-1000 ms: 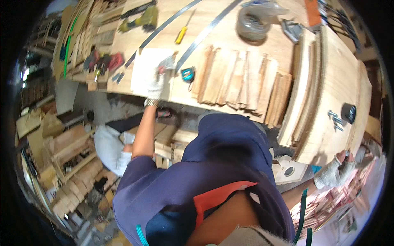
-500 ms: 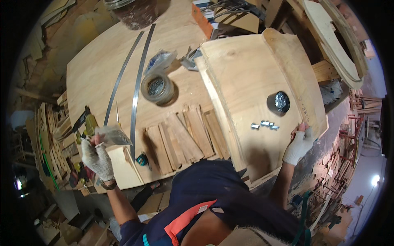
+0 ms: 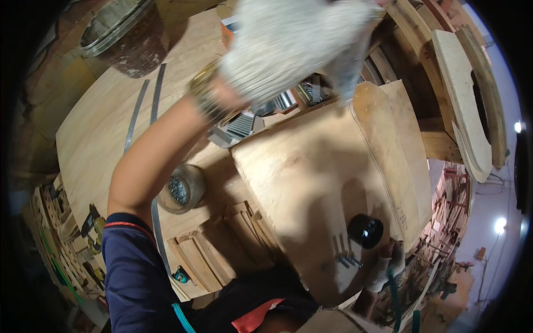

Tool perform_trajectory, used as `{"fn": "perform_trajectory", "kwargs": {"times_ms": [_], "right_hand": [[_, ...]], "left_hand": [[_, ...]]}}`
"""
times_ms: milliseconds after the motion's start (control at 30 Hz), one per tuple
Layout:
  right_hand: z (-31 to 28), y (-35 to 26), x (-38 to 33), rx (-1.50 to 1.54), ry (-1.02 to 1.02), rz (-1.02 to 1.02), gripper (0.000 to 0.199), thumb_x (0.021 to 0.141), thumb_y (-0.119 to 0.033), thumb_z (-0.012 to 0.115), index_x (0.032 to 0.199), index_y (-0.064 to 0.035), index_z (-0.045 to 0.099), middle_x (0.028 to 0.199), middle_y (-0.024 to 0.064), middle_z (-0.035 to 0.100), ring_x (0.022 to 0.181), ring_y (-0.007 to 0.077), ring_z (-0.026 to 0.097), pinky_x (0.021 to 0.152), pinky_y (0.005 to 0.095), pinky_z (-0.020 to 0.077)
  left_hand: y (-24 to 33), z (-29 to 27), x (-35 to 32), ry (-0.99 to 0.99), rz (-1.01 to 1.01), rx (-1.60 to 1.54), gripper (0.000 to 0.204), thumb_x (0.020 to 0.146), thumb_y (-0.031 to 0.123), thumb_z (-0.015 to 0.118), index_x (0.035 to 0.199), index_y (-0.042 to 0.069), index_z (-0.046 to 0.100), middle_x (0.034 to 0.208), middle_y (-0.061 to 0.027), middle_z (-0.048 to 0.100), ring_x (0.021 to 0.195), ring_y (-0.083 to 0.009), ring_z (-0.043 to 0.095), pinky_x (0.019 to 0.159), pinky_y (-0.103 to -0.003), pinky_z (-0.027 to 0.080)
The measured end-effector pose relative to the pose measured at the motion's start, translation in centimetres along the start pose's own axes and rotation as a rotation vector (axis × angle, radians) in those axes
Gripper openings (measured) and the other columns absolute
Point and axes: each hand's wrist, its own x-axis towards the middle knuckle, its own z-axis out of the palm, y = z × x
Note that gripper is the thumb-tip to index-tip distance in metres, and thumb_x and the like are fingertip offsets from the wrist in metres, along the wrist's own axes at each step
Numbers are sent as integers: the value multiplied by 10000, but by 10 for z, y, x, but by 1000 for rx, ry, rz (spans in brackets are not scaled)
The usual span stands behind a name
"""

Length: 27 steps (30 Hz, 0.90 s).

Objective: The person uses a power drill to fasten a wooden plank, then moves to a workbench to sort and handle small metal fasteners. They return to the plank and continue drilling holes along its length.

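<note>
Raised across the top of the view, my left hand (image 3: 294,44) wears a white knit glove and is smeared by motion. A clear plastic bag (image 3: 345,75) hangs from its fingers, which are partly cut off by the top edge. Low on the right, my gloved right hand (image 3: 384,266) rests by the edge of a light wooden panel (image 3: 288,183), its fingers apart and holding nothing I can see. Close to it stands a dark round cup (image 3: 365,230), its inside in shadow. Several small metal fasteners (image 3: 347,260) sit on the panel beside the cup.
A tub of screws (image 3: 180,188) stands left of the panel, above stacked wood strips (image 3: 211,255). Boxes of metal fasteners (image 3: 244,125) lie behind the panel. Two metal strips (image 3: 137,114) and a stained bucket (image 3: 130,47) are farther left. A curved wooden frame (image 3: 463,100) rises at right.
My left hand has swung up and right from the table's left side, carrying the plastic bag. My right hand now sits lower in view, closer to the cup. The view has shifted.
</note>
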Motion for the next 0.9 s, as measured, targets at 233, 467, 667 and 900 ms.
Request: {"fn": "perform_trajectory", "kwargs": {"times_ms": [233, 467, 667, 900], "right_hand": [[1, 4, -3, -83, 87, 104, 246, 954, -217, 630, 910, 25, 630, 843, 8, 553, 774, 116, 502, 712, 274, 411], [4, -8, -4, -203, 106, 25, 208, 908, -192, 639, 870, 12, 632, 797, 45, 567, 756, 167, 522, 715, 306, 414], [-2, 4, -5, 107, 129, 109, 349, 978, -297, 608, 819, 13, 606, 783, 49, 563, 732, 157, 511, 649, 300, 392], [13, -22, -1, -194, 91, -30, 327, 973, -266, 599, 857, 39, 623, 819, 49, 580, 766, 169, 536, 731, 309, 455]], "left_hand": [[-105, 183, 61, 49, 117, -23, 194, 906, 225, 669, 936, 44, 607, 860, -209, 678, 866, -429, 662, 773, -528, 524], [-200, 277, 34, -150, 145, 148, 222, 900, 237, 640, 977, 31, 608, 916, -229, 687, 905, -437, 661, 803, -543, 523], [-233, 303, -10, -414, -188, 428, 316, 861, 329, 718, 1014, 57, 767, 989, -214, 751, 959, -406, 734, 836, -524, 597], [-244, 310, -35, -361, -376, 509, 244, 857, 260, 729, 967, 52, 794, 988, -229, 757, 945, -390, 750, 828, -470, 611]]}}
